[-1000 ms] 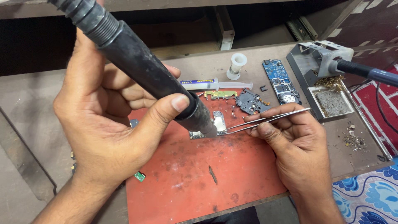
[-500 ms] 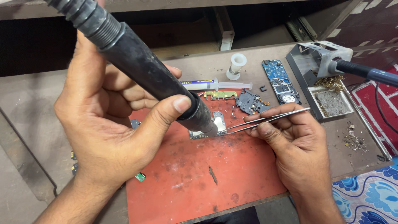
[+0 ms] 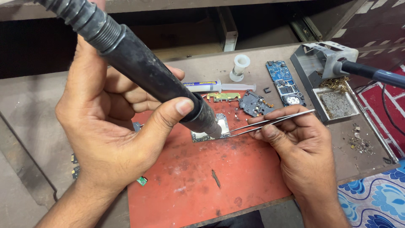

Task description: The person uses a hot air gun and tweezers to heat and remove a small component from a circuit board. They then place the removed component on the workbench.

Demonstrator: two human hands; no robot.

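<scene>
The left hand [image 3: 114, 126] is wrapped around the thick black handle of a hot-air rework tool [image 3: 143, 71], thumb pressed on its lower end, so the nozzle points steeply down onto a small circuit board [image 3: 211, 131]. This board lies on the red work mat [image 3: 211, 181], near its upper edge, probably because the mat protects the bench [image 3: 33, 105] from heat.

The right hand [image 3: 295, 139] pinches metal tweezers [image 3: 270, 122] between thumb and fingers; their tips reach the board just beside the nozzle — low and almost flat, it seems to keep the fingers away from the hot air.

Behind the mat lie a syringe [image 3: 215, 87], a white spool [image 3: 239, 66], a blue circuit board [image 3: 283, 82] and a soldering iron stand [image 3: 325, 80] — all near, but apart from the work.
</scene>
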